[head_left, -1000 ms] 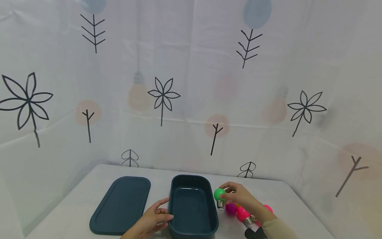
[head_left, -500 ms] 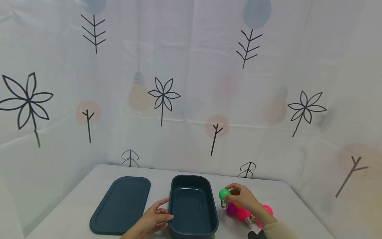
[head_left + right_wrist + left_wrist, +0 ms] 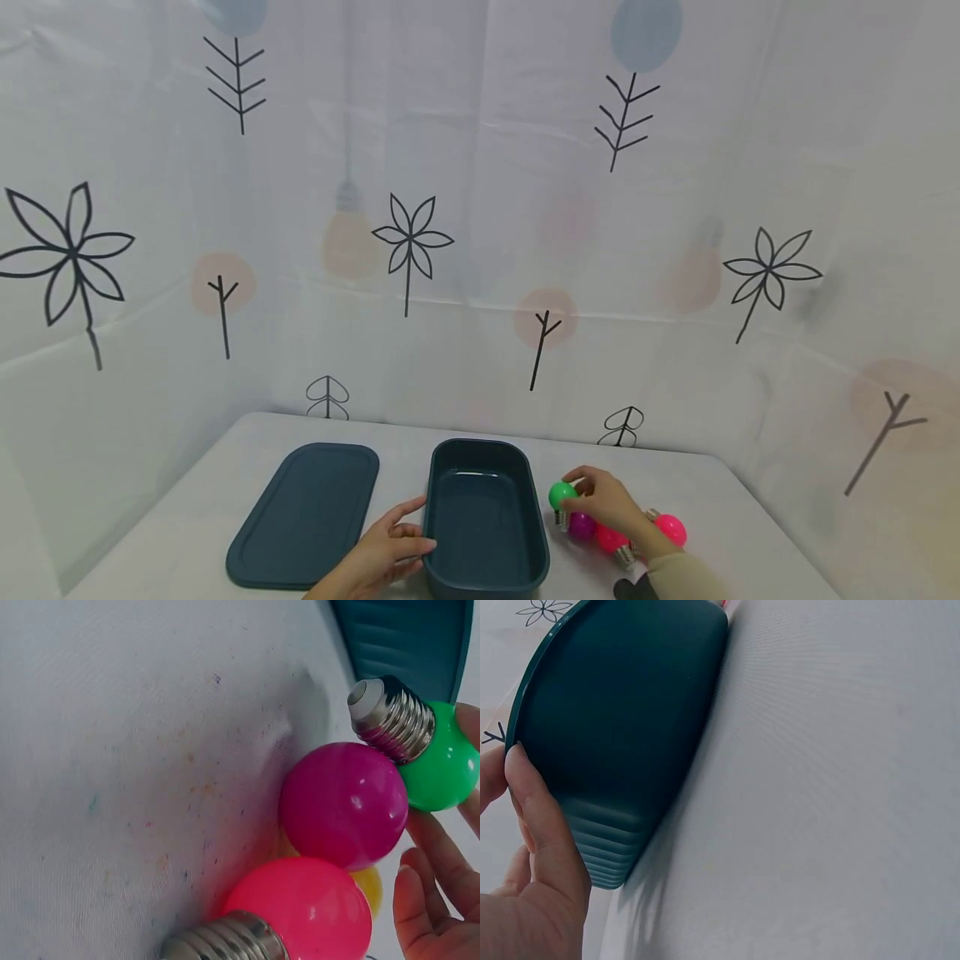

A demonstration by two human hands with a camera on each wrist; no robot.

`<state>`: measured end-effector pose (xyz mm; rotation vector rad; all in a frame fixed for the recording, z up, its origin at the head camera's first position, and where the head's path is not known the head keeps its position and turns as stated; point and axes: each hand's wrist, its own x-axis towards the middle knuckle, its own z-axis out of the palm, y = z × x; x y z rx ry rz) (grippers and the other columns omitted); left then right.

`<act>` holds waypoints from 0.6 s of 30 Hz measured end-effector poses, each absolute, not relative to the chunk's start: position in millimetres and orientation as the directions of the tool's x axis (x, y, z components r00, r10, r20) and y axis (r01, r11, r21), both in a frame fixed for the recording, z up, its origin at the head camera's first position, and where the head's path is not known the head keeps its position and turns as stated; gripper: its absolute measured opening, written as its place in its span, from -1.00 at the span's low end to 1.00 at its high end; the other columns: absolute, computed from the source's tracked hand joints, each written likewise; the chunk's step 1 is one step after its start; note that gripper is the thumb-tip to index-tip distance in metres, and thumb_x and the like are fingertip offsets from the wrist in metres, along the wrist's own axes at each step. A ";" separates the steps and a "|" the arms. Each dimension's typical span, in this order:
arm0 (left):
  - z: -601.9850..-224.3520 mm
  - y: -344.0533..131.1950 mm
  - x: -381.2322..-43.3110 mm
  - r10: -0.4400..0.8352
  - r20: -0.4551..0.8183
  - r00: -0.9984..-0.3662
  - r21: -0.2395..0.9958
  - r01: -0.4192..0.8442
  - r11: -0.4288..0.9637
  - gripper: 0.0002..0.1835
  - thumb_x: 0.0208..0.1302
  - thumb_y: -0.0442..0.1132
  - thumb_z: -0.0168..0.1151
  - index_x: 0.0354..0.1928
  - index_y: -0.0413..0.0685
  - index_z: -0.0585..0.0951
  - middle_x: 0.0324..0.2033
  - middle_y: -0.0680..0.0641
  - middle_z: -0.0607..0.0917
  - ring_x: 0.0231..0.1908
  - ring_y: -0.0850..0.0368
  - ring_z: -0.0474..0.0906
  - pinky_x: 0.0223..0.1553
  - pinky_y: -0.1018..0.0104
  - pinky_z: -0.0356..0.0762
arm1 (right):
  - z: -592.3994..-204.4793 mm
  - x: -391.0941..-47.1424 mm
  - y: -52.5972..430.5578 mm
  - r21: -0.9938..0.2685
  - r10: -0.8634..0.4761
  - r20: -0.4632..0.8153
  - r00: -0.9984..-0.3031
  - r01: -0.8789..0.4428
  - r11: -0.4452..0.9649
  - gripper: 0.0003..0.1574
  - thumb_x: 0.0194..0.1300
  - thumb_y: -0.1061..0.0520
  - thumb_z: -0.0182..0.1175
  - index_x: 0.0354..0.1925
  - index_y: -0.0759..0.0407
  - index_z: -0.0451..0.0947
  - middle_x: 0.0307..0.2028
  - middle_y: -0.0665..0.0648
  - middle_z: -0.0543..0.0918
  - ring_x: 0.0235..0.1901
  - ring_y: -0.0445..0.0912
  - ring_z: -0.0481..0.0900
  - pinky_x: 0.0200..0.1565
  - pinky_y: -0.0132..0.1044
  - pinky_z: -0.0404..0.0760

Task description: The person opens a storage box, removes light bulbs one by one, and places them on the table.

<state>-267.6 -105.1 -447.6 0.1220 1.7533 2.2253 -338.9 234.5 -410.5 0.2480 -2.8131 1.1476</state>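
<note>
My right hand (image 3: pixel 606 500) pinches a green light bulb (image 3: pixel 562 495) by its globe, with the metal screw base pointing down. In the right wrist view the green bulb (image 3: pixel 441 761) is right against a purple bulb (image 3: pixel 345 806). A pink bulb (image 3: pixel 307 907) lies beside the purple one, and part of a yellow bulb (image 3: pixel 367 889) shows behind them. My left hand (image 3: pixel 378 552) holds the left rim of a dark teal rectangular box (image 3: pixel 486 533), which stands upright and has nothing in it. Fingertips are at the rim in the left wrist view.
Left of the box lies its flat dark teal lid (image 3: pixel 307 517) on the white table (image 3: pixel 405 454). Another pink bulb (image 3: pixel 670 530) sits right of the right forearm. A black object (image 3: pixel 633 588) is cut off at the bottom edge. A patterned curtain (image 3: pixel 480 250) hangs behind.
My right hand has drawn the green bulb rightward, away from the box wall, and lowered it slightly beside the purple bulb. The left hand and the box have stayed put.
</note>
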 end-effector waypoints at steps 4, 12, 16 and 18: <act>-447.6 -105.1 -267.1 0.288 -0.121 -0.950 0.961 -0.185 -0.205 -0.16 0.08 -0.41 0.32 0.38 -0.23 0.11 -0.35 -0.02 0.51 -0.41 0.20 0.49 -0.33 0.37 0.56 | -412.4 -340.6 229.7 -0.678 -0.116 0.129 -0.985 -0.173 0.714 -0.56 -0.08 0.12 0.44 -0.18 0.17 0.55 -0.39 0.05 0.54 -0.39 -0.07 0.44 -0.38 -0.19 0.51; -446.5 -105.2 -266.0 0.293 -0.118 -0.949 0.961 -0.183 -0.205 -0.16 0.09 -0.41 0.32 0.38 -0.23 0.11 -0.36 -0.02 0.52 -0.41 0.20 0.49 -0.33 0.38 0.56 | -417.3 -345.2 224.0 -0.651 -0.140 0.118 -0.983 -0.183 0.737 -0.59 -0.09 0.15 0.45 -0.22 0.16 0.55 -0.43 0.06 0.53 -0.41 -0.07 0.47 -0.37 -0.16 0.53; -446.1 -105.4 -265.6 0.299 -0.115 -0.947 0.961 -0.183 -0.208 -0.16 0.09 -0.40 0.32 0.38 -0.23 0.11 -0.36 -0.02 0.52 -0.41 0.20 0.48 -0.33 0.38 0.56 | -418.8 -347.8 222.4 -0.638 -0.149 0.129 -0.980 -0.197 0.744 -0.59 -0.09 0.16 0.44 -0.21 0.18 0.55 -0.44 0.07 0.53 -0.41 -0.06 0.47 -0.37 -0.15 0.54; -446.3 -105.5 -265.7 0.300 -0.114 -0.947 0.960 -0.182 -0.212 -0.16 0.08 -0.40 0.33 0.38 -0.23 0.11 -0.36 -0.02 0.52 -0.41 0.20 0.48 -0.33 0.37 0.56 | -419.6 -349.6 222.2 -0.635 -0.147 0.121 -0.982 -0.190 0.749 -0.59 -0.07 0.15 0.43 -0.20 0.18 0.56 -0.42 0.09 0.54 -0.39 -0.05 0.47 -0.35 -0.14 0.55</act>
